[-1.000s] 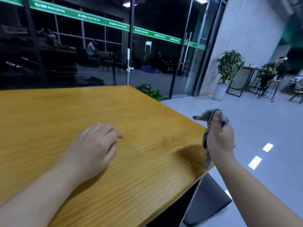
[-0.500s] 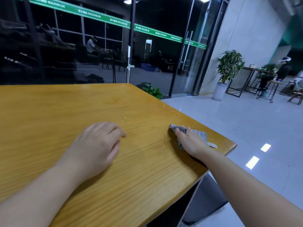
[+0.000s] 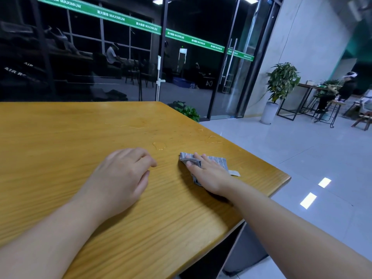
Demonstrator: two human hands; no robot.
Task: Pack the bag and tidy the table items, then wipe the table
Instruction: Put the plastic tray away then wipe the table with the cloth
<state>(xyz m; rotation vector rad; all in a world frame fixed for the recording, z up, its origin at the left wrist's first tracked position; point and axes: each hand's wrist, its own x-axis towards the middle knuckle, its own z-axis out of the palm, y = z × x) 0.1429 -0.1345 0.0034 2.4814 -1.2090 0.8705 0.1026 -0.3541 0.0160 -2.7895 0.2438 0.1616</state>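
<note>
A grey cloth (image 3: pixel 218 160) lies flat on the yellow wooden table (image 3: pixel 60 137) near its right corner. My right hand (image 3: pixel 209 172) presses down on the cloth with straight fingers. A small white tag (image 3: pixel 234 173) sticks out from the cloth's right side. My left hand (image 3: pixel 122 178) rests on the tabletop to the left of the cloth, fingers loosely curled, holding nothing. Water puddles (image 3: pixel 159 146) glisten just beyond both hands, with more drops (image 3: pixel 211 138) toward the right edge.
The table's right edge (image 3: pixel 281 178) drops to a pale tiled floor. A dark chair (image 3: pixel 245 254) stands under the near right corner. Glass walls stand behind the table. A potted plant (image 3: pixel 281 81) and a seated person (image 3: pixel 346 87) are far right.
My right hand brought the cloth down from the air beside the table onto the tabletop, then slid it a little to the left. The left hand stayed put.
</note>
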